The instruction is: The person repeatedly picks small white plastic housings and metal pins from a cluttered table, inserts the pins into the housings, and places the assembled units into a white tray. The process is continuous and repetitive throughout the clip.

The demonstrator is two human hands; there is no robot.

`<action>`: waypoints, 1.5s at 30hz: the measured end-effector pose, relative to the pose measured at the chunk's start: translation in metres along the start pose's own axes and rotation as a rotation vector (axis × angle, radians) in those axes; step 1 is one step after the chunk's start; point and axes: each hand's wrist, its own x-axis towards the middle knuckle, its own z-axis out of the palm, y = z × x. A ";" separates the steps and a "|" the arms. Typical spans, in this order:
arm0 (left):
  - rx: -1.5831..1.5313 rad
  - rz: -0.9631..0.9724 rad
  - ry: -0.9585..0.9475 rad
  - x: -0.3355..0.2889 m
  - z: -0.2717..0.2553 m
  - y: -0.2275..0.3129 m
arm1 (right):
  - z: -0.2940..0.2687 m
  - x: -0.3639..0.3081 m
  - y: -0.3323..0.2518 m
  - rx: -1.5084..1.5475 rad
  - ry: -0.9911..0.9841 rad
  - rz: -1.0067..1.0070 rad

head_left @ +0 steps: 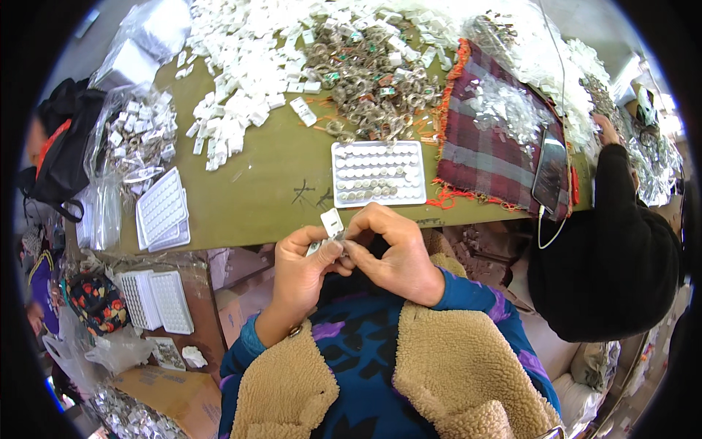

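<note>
Close to the table's near edge, my two hands meet around a small white plastic case (pixel 331 222). Its square end sticks up between the fingers. My left hand (pixel 298 271) pinches the case from the side, thumb pressed on it. The fingertips of my right hand (pixel 395 252) are closed against the case's lower part; any tiny part between them is too small to make out. Just beyond my hands lies a white tray (pixel 379 200) with rows of round button-like pieces, pale at the back and greyer at the front.
White cases (pixel 234 95) and a heap of clear coiled parts (pixel 373 80) cover the table's far side. Empty-celled trays (pixel 161 208) and a filled bag (pixel 139 135) lie left. Rightward are a plaid cloth (pixel 475 157), a cabled phone (pixel 550 172) and a black-sleeved person (pixel 607 256).
</note>
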 end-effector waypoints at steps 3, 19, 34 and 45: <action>0.109 -0.058 0.045 -0.002 0.007 0.001 | 0.001 -0.001 0.001 0.019 0.046 0.109; -0.107 -0.098 -0.109 0.031 0.008 0.013 | -0.064 0.016 0.063 -0.719 0.320 -0.237; -0.234 -0.153 -0.134 0.034 0.000 0.015 | -0.075 0.023 0.049 -0.778 0.092 -0.199; -0.245 -0.129 -0.106 0.014 0.002 0.002 | -0.021 0.000 0.000 -0.261 0.045 -0.181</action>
